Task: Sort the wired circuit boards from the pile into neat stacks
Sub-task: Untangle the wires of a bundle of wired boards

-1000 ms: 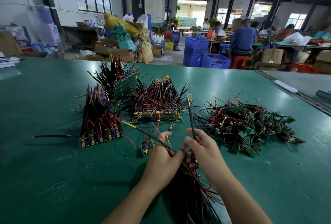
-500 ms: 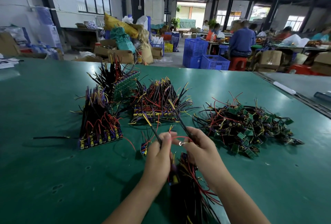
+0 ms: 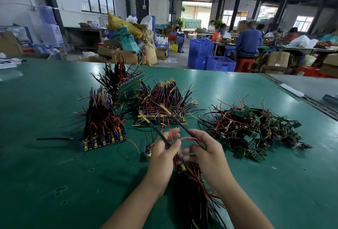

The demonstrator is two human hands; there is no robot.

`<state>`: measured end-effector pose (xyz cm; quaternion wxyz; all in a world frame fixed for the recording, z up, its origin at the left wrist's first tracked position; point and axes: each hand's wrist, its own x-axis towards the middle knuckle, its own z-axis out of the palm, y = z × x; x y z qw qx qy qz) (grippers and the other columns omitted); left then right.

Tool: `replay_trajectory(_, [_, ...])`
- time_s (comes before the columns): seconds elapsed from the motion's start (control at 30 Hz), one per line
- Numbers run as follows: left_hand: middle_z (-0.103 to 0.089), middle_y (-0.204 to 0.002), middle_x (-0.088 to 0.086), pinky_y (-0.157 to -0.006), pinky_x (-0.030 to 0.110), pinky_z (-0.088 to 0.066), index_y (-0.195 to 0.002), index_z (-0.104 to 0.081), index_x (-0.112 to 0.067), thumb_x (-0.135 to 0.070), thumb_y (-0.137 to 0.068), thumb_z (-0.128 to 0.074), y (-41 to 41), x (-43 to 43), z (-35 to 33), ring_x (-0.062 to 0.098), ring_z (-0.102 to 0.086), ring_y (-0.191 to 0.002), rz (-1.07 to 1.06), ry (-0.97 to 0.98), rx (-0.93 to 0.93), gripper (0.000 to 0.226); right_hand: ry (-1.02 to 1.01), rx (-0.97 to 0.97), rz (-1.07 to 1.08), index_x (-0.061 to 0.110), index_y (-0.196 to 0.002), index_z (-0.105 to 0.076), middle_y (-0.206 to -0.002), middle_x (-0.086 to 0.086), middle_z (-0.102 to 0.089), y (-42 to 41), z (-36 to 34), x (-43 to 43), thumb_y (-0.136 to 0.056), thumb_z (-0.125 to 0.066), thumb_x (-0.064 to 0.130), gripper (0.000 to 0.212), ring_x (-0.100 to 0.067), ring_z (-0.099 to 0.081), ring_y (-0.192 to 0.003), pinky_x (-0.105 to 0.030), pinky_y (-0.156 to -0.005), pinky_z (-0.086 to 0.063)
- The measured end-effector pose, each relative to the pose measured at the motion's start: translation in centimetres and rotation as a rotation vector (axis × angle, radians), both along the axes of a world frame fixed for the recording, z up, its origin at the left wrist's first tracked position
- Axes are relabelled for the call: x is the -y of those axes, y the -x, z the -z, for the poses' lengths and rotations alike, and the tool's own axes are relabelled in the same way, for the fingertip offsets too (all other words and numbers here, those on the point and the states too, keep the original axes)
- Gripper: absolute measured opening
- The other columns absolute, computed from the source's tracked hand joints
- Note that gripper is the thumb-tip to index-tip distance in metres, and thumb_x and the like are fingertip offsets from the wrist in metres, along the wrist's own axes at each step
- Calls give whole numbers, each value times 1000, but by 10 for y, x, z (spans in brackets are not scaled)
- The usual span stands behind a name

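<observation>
1. My left hand (image 3: 162, 155) pinches a black sleeved wire (image 3: 155, 129). My right hand (image 3: 210, 157) grips a second black wire (image 3: 182, 126). Both wires rise from the bundle of wired boards (image 3: 184, 169) between my palms.
2. Board print is too small to read.
3. The unsorted pile (image 3: 256, 129) lies just right of my right hand. The neat stacks (image 3: 102, 128) stand beyond my left, mid-worktop (image 3: 54, 183).
</observation>
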<state>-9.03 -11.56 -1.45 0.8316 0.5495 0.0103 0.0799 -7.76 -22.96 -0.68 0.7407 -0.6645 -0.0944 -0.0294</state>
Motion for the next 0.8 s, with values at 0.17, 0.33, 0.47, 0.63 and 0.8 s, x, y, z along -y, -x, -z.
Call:
replay_trajectory(0.17, [-68, -115, 8, -82, 35, -48, -125, -57, -14, -19, -102, -31, 4, 10, -3, 23, -63, -98, 99, 188, -67, 34, 273, 107, 50, 24, -109, -70, -97, 7, -72, 3, 6, -7, -89, -49, -4, 40, -13, -66, -87, -34, -79, -52])
replay_trajectory(0.33, [-71, -103, 8, -78, 29, -55, -127, -55, -13, -23, -80, -59, 6, 7, -2, 17, -68, -93, 196, 216, -44, 48, 106, 30, -70, 19, -110, -72, -115, 0, -71, 9, 6, -11, -80, -44, 26, 41, -15, -62, -115, -38, -101, -46])
replay_trajectory(0.47, [-70, -98, 9, -72, 25, -54, -125, -53, -12, 2, -90, -55, 5, 6, 0, 17, -68, -89, 197, 125, -14, 38, 138, 87, -73, 25, -111, -71, -112, 10, -72, 9, 5, -11, -101, -40, 35, 34, -6, -63, -111, -20, -94, -47])
replay_trajectory(0.63, [-67, -85, 4, -73, 26, -55, -108, -60, -14, -9, -90, -49, 5, 10, -4, 13, -67, -79, 214, 440, -71, 22, 291, 134, -130, 28, -120, -64, -121, 10, -67, 11, 4, -9, -99, -42, 12, 35, -4, -57, -119, -20, -102, -42])
replay_trajectory(0.8, [-69, -98, 7, -97, 48, -47, -108, -64, -15, -30, -93, -51, 5, 8, -5, 28, -65, -99, 53, 320, -103, 25, 667, 330, -131, 43, -138, -37, -135, 19, -46, 20, 4, -11, -80, -52, 22, 64, 5, -40, -128, -14, -106, -30])
